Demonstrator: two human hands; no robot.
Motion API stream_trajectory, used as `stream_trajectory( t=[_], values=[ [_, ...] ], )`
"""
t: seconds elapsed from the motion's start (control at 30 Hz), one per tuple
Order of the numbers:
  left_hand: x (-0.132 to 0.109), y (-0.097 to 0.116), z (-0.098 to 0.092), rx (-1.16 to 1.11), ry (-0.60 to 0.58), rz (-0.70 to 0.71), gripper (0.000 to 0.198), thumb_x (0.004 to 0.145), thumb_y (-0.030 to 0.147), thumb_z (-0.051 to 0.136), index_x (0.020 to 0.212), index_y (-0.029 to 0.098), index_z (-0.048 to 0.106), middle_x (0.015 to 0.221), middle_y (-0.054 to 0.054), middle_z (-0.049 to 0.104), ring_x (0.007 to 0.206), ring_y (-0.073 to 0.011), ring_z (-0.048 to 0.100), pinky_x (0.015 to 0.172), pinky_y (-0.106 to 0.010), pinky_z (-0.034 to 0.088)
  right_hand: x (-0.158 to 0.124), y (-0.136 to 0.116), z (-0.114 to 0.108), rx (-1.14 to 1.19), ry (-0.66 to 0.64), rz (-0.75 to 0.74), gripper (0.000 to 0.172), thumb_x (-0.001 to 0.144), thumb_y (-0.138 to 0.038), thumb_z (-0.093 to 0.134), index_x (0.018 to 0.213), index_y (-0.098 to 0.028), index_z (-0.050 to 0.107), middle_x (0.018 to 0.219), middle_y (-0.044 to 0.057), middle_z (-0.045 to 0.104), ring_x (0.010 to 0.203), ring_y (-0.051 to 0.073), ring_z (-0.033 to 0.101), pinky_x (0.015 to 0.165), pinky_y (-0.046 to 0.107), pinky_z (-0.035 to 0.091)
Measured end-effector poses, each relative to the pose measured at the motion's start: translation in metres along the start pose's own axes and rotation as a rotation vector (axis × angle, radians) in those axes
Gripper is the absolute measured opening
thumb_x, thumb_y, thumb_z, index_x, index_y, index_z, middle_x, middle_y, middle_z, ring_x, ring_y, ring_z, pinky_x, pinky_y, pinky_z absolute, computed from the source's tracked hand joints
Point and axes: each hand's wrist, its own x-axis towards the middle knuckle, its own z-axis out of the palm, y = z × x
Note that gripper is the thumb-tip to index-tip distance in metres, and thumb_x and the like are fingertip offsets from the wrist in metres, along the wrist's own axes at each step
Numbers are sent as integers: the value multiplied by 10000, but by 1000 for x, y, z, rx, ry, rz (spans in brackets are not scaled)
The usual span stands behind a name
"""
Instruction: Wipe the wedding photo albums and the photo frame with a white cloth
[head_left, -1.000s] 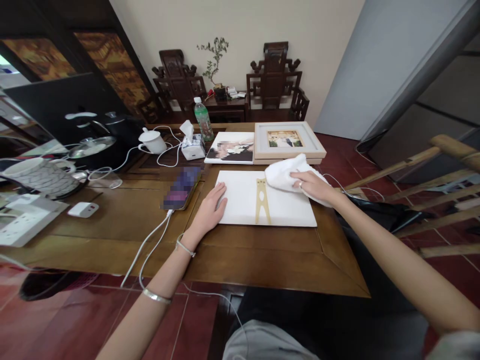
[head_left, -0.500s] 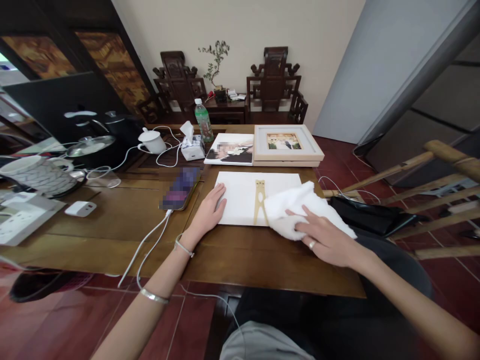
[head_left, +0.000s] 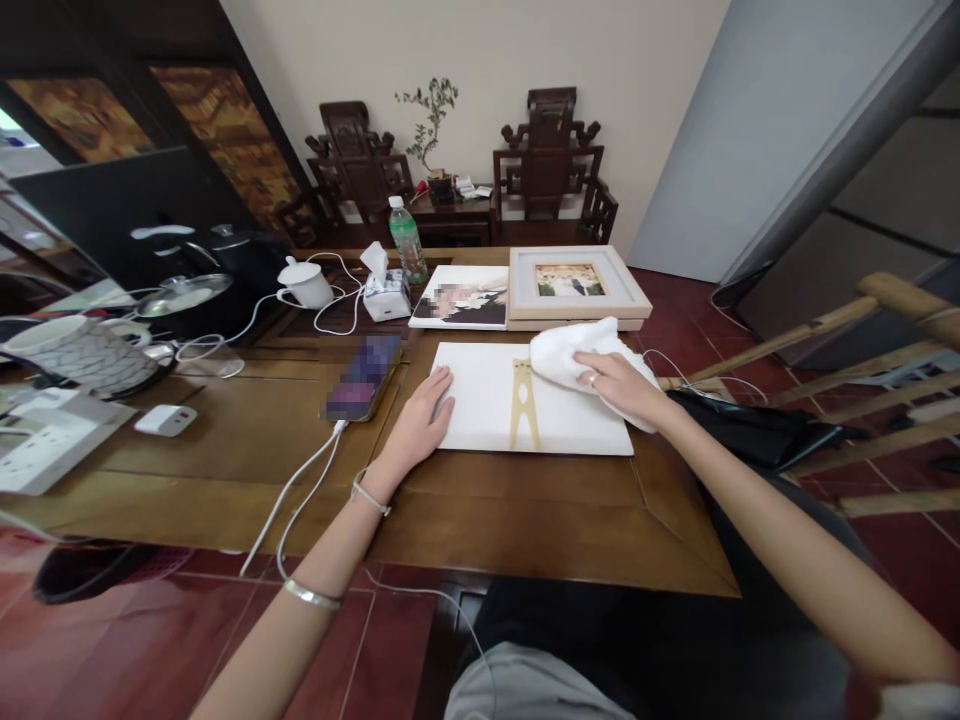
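Observation:
A white rectangular panel (head_left: 476,405) lies flat on the wooden table before me, with a flat tan A-shaped piece (head_left: 523,430) along its middle. My left hand (head_left: 421,418) rests on the panel's left edge, fingers extended and holding nothing. Bunched under my right hand (head_left: 619,383) is a white cloth (head_left: 561,348), gripped by the fingers and pressed on the panel's upper right corner. The cloth covers that corner and hangs past the panel's right edge.
Behind the panel lie a photo print (head_left: 461,310) and a light wood picture frame (head_left: 637,305). A tissue box (head_left: 387,300) and bottle (head_left: 406,240) stand at the back. Leftward are a phone (head_left: 364,380) with a cable, a charger (head_left: 166,420) and a patterned mug (head_left: 82,350).
My right hand has moved the cloth away from me, from the panel's lower right to its upper right, uncovering the lower right corner. My left hand stays in place.

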Motion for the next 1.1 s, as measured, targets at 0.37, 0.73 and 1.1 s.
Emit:
stream_trajectory(
  t=[0.37,0.73,1.1],
  values=[
    [1,0,-2,-12,-21,-8,461,908,334,413,1274,84,536,1405,-168,466,1337,-254,395,1129,-440,287,-4,-76,65,-259,-106,-406,404,768,-74,418,1135,-136,575,1431,176,417,1393,338,185,1034,671,144],
    [0,0,0,9,0,7,446,922,322,373,1271,104,545,1397,-148,482,1326,-242,414,1127,-442,296,-40,-90,54,-205,-202,-534,352,802,-106,418,1100,-169,594,1395,161,467,1385,294,241,1052,647,181],
    [1,5,-5,-120,69,-39,511,963,415,304,1290,91,527,1384,-153,496,1308,-231,437,1128,-414,289,44,-100,80,-261,-50,-359,362,839,-146,414,1171,-142,559,1336,184,514,1340,353,278,1004,702,152]
  ],
)
